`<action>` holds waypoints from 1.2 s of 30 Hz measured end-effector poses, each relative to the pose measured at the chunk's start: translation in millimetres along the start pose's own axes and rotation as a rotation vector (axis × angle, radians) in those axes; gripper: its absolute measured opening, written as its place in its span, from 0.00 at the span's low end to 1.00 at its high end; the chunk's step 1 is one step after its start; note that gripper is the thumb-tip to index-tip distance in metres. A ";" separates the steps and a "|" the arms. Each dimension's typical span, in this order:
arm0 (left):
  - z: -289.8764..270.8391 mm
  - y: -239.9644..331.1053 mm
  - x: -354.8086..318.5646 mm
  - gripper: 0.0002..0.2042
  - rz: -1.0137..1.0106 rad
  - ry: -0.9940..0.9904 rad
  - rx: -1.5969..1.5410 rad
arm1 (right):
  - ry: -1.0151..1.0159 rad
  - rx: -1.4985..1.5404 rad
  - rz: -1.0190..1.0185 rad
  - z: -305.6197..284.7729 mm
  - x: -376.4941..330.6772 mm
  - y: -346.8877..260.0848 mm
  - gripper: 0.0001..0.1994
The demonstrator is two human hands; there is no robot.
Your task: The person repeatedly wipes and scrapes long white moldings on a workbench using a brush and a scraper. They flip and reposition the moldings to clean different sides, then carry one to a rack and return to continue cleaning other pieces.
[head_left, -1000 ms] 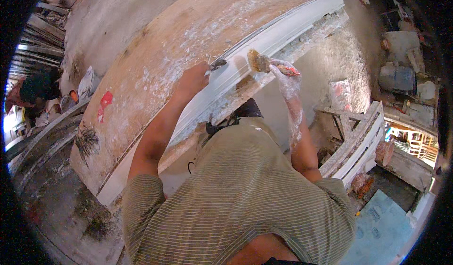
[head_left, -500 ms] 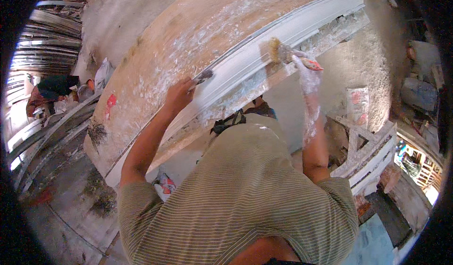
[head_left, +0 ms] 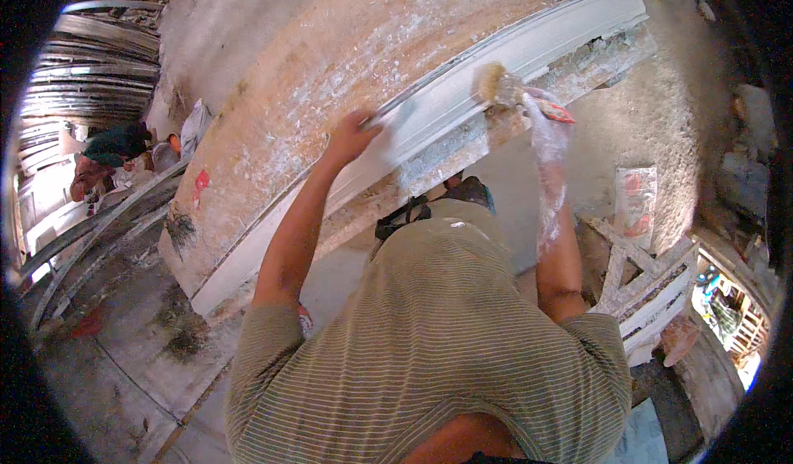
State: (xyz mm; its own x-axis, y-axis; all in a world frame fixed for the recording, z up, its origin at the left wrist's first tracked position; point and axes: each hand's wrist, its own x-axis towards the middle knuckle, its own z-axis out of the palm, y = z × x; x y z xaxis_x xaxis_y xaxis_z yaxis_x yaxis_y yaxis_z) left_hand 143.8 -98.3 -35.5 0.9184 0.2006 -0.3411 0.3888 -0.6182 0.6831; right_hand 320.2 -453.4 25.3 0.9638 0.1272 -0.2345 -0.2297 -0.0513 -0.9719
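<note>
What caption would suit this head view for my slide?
Right hand brushes a long white plaster moulding with a bristle brush; left hand holds a small metal tool against it.

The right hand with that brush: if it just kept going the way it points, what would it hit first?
Most likely the white plaster moulding: the brush in the right hand already has its bristles on or just above it. Depth is hard to judge here.

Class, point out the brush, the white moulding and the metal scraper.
brush [head_left: 494, 84], head view, on its bristles.
white moulding [head_left: 529, 47], head view, on its smooth face.
metal scraper [head_left: 388, 116], head view, on its blade.
</note>
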 end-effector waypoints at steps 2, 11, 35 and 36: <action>-39.0 3.2 -58.3 0.14 -0.402 -0.057 -0.226 | -0.122 0.018 0.022 19.4 4.4 25.7 0.11; -49.7 -50.3 -133.6 0.09 -0.433 0.195 -0.672 | -0.508 -0.724 -0.300 172.6 8.3 21.4 0.11; -38.5 -24.7 -83.5 0.12 0.035 0.299 0.040 | 0.187 -0.345 -0.260 4.1 28.5 -37.4 0.12; -40.1 -41.7 -96.6 0.11 0.068 0.355 0.060 | 0.187 -0.295 -0.251 4.0 21.1 -44.5 0.11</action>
State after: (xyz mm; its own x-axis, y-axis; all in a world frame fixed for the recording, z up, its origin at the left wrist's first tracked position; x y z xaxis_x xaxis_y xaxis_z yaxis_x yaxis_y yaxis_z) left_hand 41.8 -61.4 -5.2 0.9144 0.4024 -0.0436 0.3308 -0.6807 0.6536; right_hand 350.2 -444.5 63.5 0.9991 -0.0082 0.0423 0.0373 -0.3258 -0.9447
